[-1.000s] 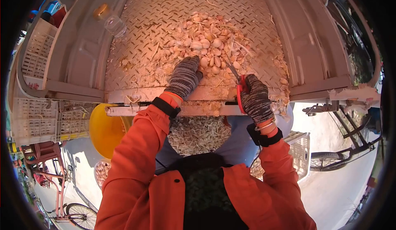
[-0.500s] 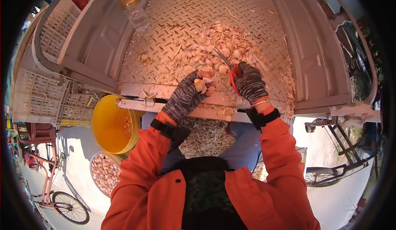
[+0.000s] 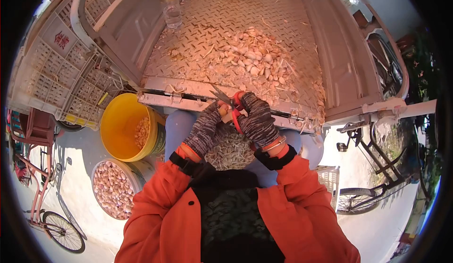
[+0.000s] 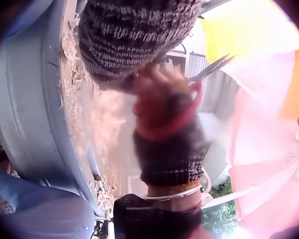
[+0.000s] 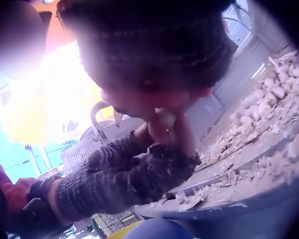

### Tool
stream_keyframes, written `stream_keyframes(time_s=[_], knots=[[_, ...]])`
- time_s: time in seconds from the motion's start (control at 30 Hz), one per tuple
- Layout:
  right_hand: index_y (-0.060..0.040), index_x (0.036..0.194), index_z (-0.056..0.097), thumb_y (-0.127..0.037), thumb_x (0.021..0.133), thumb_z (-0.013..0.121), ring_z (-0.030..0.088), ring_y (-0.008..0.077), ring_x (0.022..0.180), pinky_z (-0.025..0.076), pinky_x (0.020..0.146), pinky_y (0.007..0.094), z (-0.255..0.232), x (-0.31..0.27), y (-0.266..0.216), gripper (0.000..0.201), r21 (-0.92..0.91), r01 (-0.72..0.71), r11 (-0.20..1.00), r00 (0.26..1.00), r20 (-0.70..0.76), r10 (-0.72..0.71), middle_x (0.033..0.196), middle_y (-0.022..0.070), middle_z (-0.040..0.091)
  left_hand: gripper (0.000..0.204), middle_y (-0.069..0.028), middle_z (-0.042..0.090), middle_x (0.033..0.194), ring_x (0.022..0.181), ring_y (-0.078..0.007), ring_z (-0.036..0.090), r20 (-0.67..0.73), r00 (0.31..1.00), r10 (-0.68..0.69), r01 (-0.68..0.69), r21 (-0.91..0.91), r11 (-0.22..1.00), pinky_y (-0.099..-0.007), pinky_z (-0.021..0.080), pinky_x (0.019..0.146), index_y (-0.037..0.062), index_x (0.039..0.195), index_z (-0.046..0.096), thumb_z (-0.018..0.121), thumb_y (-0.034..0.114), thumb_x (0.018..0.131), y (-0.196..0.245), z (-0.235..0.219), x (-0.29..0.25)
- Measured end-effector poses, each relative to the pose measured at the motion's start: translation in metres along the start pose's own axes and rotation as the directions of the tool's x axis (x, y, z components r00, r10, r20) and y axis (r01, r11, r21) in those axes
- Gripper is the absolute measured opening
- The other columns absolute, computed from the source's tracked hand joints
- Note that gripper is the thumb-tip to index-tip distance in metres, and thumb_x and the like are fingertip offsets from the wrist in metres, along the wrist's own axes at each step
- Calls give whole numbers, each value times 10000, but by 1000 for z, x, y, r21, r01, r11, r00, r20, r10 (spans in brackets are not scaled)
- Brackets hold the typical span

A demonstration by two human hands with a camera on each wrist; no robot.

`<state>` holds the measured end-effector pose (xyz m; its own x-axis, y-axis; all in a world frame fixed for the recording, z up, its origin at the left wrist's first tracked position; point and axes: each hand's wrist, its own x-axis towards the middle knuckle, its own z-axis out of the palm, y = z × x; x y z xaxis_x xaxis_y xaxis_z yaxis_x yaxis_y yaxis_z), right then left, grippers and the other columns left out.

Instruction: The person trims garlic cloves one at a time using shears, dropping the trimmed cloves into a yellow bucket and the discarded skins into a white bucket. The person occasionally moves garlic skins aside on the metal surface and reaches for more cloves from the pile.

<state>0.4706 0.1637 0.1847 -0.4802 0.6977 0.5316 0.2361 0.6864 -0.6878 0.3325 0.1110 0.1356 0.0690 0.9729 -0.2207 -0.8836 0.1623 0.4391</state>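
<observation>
Both hands wear grey-black knitted gloves with bare fingertips, and meet in front of the truck bed's edge in the head view. My left hand (image 3: 203, 131) pinches a pale garlic clove (image 3: 223, 111) at its fingertips. Around red-handled scissors (image 3: 236, 116) curl the fingers of my right hand (image 3: 258, 119); the blades point up and left, over the left fingertips. In the left wrist view, the scissors (image 4: 212, 68) are partly blurred. The right wrist view has the left fingers close under the right glove. A pile of garlic cloves (image 3: 255, 55) lies beyond the hands on the metal bed.
A glass jar (image 3: 172, 15) with a gold lid stands at the bed's left wall. A yellow bucket (image 3: 115, 126) holding cloves and a white bucket (image 3: 133, 178) full of them stand at lower left. Plastic crates (image 3: 56, 60) are beyond; peelings (image 3: 231, 149) lie between the knees.
The left hand went from the pile back toward the body with cloves in its fingers. The right hand brought the scissors left and nearer, up to the left fingertips. The head view shifted.
</observation>
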Motion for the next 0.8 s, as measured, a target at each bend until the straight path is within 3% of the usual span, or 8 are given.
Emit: stream_keyframes(time_s=[0.07, 0.13, 0.37, 0.5, 0.57, 0.6, 0.63, 0.8], knots=[[29, 935, 577, -2, 791, 642, 631, 159, 687, 517, 661, 304, 28, -14, 22, 161, 250, -211, 945, 977, 43, 207, 829, 80, 643, 274, -62, 584, 976, 915, -169, 584, -9, 996, 89, -89, 39, 995, -255, 535, 810, 5, 1114, 510, 596, 130, 886, 2, -25, -13], [27, 926, 577, -74, 872, 595, 624, 176, 721, 522, 674, 295, 24, -1, -29, 117, 766, -468, 441, 854, 265, 447, 814, 88, 631, 287, -74, 576, 993, 920, -176, 582, -27, 999, 28, -29, -15, 999, -240, 536, 790, -2, 1121, 507, 595, 140, 888, 14, -22, -31], [45, 914, 562, -234, 952, 487, 634, 212, 767, 541, 705, 321, 38, -2, -18, 292, 766, -557, 321, 830, 498, 252, 871, 148, 628, 420, -147, 517, 1167, 957, -195, 567, 176, 973, -148, 164, -78, 983, -197, 524, 766, -37, 1242, 429, 582, 97, 874, 38, -18, -63], [4, 936, 607, -190, 717, 741, 613, 206, 846, 489, 794, 336, 33, -2, -15, 322, 551, -345, 760, 937, 254, 240, 902, 109, 636, 353, -133, 530, 1107, 920, -179, 556, 42, 996, -77, 84, -217, 973, -196, 511, 750, -35, 1179, 481, 601, 68, 863, 29, -24, -61], [2, 978, 603, -160, 702, 723, 609, 240, 850, 487, 775, 365, 14, -11, -15, 342, 402, -521, 753, 853, 288, 436, 938, 130, 630, 308, -119, 536, 1067, 882, -165, 551, -108, 991, -80, 49, -268, 962, -206, 506, 747, -32, 1140, 506, 603, 61, 863, 23, -36, -57], [-3, 987, 600, -143, 690, 711, 607, 263, 830, 487, 763, 374, 6, -19, -13, 347, 65, -223, 973, 964, 163, 210, 933, 141, 622, 255, -100, 530, 1016, 835, -149, 535, -24, 999, -26, 18, -288, 957, -225, 502, 753, -26, 1094, 523, 599, 64, 869, 23, -41, -55], [-8, 996, 596, -126, 677, 699, 605, 286, 811, 487, 750, 384, 4, -25, -16, 355, -310, 108, 945, 988, 136, -68, 928, 151, 614, 202, -82, 523, 966, 788, -132, 518, 59, 998, 31, -11, -310, 951, -245, 498, 758, -20, 1049, 540, 595, 67, 875, 24, -44, -53], [-34, 916, 597, -186, 661, 704, 587, 329, 787, 481, 703, 388, 17, -45, -17, 316, -390, 20, 921, 982, 180, 55, 842, 164, 595, 215, -35, 501, 909, 744, -114, 496, -106, 994, 2, -32, -282, 959, -271, 492, 778, 7, 1071, 518, 591, 77, 881, 6, -39, -52]])
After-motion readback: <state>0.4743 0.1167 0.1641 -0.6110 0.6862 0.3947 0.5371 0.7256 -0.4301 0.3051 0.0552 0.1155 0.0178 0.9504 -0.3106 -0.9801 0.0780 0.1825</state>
